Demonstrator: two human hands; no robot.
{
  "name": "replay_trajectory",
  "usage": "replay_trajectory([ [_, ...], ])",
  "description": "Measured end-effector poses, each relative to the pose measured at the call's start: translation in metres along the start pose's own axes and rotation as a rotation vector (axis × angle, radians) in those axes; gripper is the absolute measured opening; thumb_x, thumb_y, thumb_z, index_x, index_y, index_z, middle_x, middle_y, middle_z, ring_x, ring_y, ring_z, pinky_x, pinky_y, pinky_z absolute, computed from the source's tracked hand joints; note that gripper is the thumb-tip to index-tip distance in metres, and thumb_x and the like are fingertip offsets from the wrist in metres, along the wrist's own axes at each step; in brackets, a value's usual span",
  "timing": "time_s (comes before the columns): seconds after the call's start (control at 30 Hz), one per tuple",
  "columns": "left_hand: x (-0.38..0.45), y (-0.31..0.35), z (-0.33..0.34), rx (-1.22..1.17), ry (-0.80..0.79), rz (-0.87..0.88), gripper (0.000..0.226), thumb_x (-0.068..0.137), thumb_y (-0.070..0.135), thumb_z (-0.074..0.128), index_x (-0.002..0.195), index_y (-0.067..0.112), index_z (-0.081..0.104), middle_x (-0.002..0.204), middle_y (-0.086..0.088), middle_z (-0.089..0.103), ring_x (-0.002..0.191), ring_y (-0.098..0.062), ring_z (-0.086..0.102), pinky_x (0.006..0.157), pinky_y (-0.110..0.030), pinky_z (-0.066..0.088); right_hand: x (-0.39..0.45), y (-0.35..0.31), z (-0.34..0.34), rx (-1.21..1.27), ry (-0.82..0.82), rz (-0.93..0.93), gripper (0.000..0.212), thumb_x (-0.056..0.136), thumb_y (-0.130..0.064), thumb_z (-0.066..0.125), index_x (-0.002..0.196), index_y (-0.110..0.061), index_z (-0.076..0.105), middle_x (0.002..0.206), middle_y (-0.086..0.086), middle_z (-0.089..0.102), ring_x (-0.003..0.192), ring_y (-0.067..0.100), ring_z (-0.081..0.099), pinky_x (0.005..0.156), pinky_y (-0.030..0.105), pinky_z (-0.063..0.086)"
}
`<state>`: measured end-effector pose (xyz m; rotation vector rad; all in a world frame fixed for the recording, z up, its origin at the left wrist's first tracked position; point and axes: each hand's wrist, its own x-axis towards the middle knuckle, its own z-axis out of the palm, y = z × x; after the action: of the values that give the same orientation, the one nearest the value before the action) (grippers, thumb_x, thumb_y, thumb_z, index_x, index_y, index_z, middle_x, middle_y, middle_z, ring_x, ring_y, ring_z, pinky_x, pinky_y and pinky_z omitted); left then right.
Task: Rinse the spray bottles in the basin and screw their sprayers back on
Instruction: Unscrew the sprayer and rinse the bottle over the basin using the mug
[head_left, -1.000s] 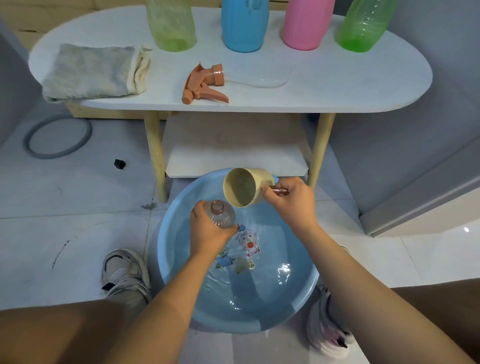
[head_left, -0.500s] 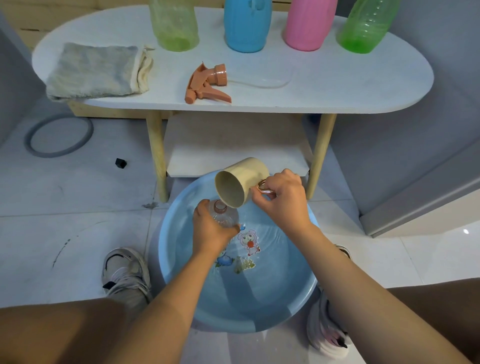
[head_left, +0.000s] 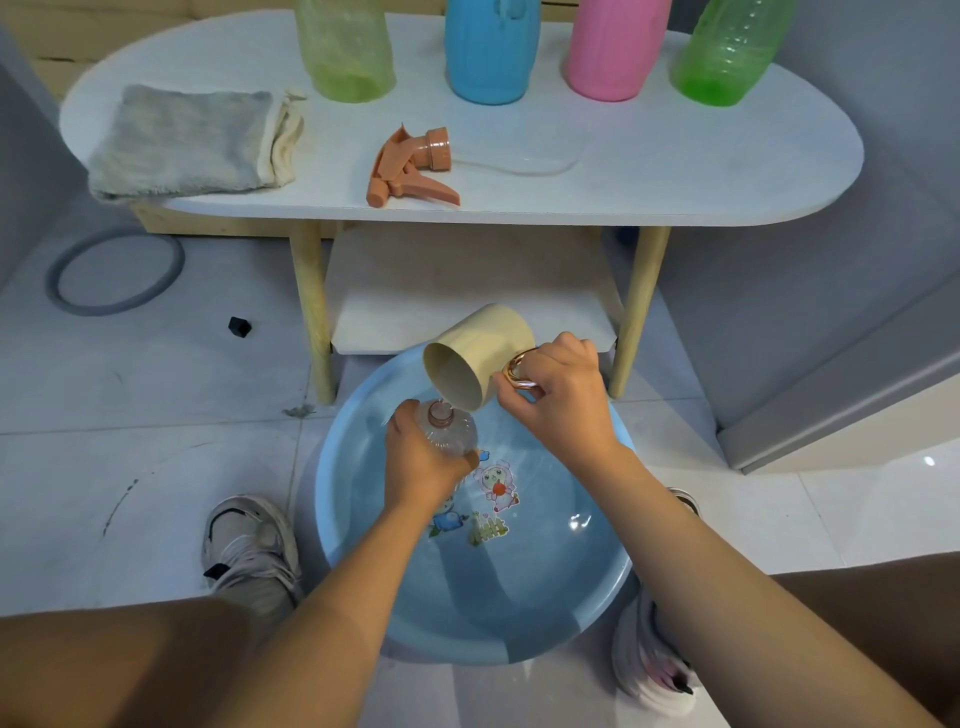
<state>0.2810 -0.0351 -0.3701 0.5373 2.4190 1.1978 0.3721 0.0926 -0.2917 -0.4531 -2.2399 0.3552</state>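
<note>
Counts: five bottles. Four stand in a row at the far edge of the desk (head_left: 675, 171): pale green bottle (head_left: 345, 49), blue bottle (head_left: 491, 49), pink bottle (head_left: 613, 49), bright green bottle (head_left: 730, 52). Fifth, a clear bottle (head_left: 451, 434), held over the blue basin (head_left: 353, 545) on the floor, neck up, no sprayer on it.

One sprayer (head_left: 410, 166), orange-brown, lying on its side near the desk's front edge, clear dip tube curling to its right. One grey cloth (head_left: 182, 140), folded, at the desk's left end. One beige cup (head_left: 480, 356). One grey ring (head_left: 117, 273) and one small black cube (head_left: 239, 327) on the floor tiles to the left. Two shoes, one each side of the basin.

Left hand (head_left: 421, 467): fingers wrapped round the clear bottle's body. Right hand (head_left: 563, 400): fingers pinching the cup's metallic handle, cup tipped mouth-down toward the bottle neck, rim just above the opening. Thin stream between rim and neck, hard to make out.

Basin holds shallow water; cartoon print visible on the bottom.

Cut off: tops of all four desk bottles run out of frame, so cannot tell whether sprayers are fitted. Lower part of the clear bottle hidden behind the left hand. Right shoe partly hidden by the forearm. Lower shelf under the desk partly blocked by the cup.
</note>
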Motion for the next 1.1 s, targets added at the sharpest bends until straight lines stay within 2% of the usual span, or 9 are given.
replay_trajectory([
  [0.1, -0.0007, 0.0023, -0.0011, 0.001, -0.002, 0.006, 0.073, 0.052, 0.026, 0.088, 0.111, 0.015, 0.047, 0.113, -0.003, 0.053, 0.097, -0.019, 0.055, 0.074, -0.023, 0.042, 0.0006, -0.0003, -0.0006, -0.002, -0.009, -0.015, 0.036, 0.077, -0.024, 0.062, 0.055, -0.024, 0.033, 0.049, -0.002, 0.043, 0.063, 0.017, 0.035, 0.066, 0.022, 0.019],
  [0.23, -0.0013, 0.0041, -0.0018, 0.005, 0.002, 0.001, 0.074, 0.054, 0.024, 0.088, 0.114, 0.012, 0.046, 0.116, -0.004, 0.050, 0.093, -0.015, 0.050, 0.074, -0.022, 0.040, 0.0003, 0.0000, -0.0009, -0.031, -0.031, -0.029, 0.037, 0.077, -0.023, 0.066, 0.050, -0.015, 0.042, 0.050, -0.002, 0.044, 0.062, 0.018, 0.038, 0.067, 0.023, 0.019],
  [0.4, -0.0003, 0.0030, -0.0004, 0.013, 0.004, -0.011, 0.078, 0.054, 0.027, 0.088, 0.117, 0.013, 0.045, 0.117, -0.004, 0.051, 0.102, -0.021, 0.055, 0.077, -0.024, 0.043, -0.0003, -0.0012, -0.0015, -0.050, -0.048, -0.059, 0.037, 0.074, -0.017, 0.073, 0.050, -0.013, 0.045, 0.052, -0.002, 0.045, 0.061, 0.021, 0.040, 0.067, 0.024, 0.021],
  [0.67, 0.0005, 0.0023, 0.0009, 0.006, 0.015, 0.001, 0.081, 0.053, 0.028, 0.088, 0.119, 0.011, 0.045, 0.118, -0.005, 0.052, 0.104, -0.023, 0.055, 0.082, -0.028, 0.047, 0.0022, -0.0030, -0.0019, -0.039, -0.027, -0.105, 0.035, 0.077, -0.019, 0.071, 0.052, -0.013, 0.046, 0.054, -0.001, 0.046, 0.066, 0.018, 0.036, 0.066, 0.029, 0.026],
  [0.8, 0.0020, -0.0003, 0.0026, 0.018, 0.011, -0.007, 0.083, 0.051, 0.034, 0.088, 0.119, 0.013, 0.045, 0.117, -0.002, 0.054, 0.102, -0.020, 0.057, 0.078, -0.024, 0.047, 0.0020, -0.0024, -0.0015, -0.042, -0.028, -0.135, 0.034, 0.078, -0.020, 0.069, 0.052, -0.011, 0.049, 0.055, 0.000, 0.049, 0.067, 0.018, 0.037, 0.068, 0.029, 0.028],
  [0.93, 0.0045, -0.0022, 0.0032, 0.019, 0.007, -0.024, 0.085, 0.048, 0.036, 0.088, 0.119, 0.014, 0.046, 0.115, -0.002, 0.056, 0.102, -0.020, 0.059, 0.079, -0.026, 0.050, 0.0021, -0.0044, -0.0014, -0.007, -0.029, -0.159, 0.033, 0.079, -0.019, 0.067, 0.053, -0.010, 0.049, 0.056, 0.001, 0.048, 0.069, 0.017, 0.037, 0.071, 0.029, 0.030],
  [1.1, 0.0031, 0.0000, 0.0023, 0.002, 0.015, -0.026, 0.080, 0.052, 0.028, 0.088, 0.119, 0.014, 0.046, 0.116, -0.003, 0.056, 0.101, -0.020, 0.058, 0.078, -0.024, 0.047, 0.0015, -0.0036, -0.0018, -0.001, -0.032, -0.168, 0.031, 0.078, -0.017, 0.069, 0.054, -0.008, 0.051, 0.058, 0.001, 0.050, 0.070, 0.017, 0.038, 0.074, 0.028, 0.031],
])
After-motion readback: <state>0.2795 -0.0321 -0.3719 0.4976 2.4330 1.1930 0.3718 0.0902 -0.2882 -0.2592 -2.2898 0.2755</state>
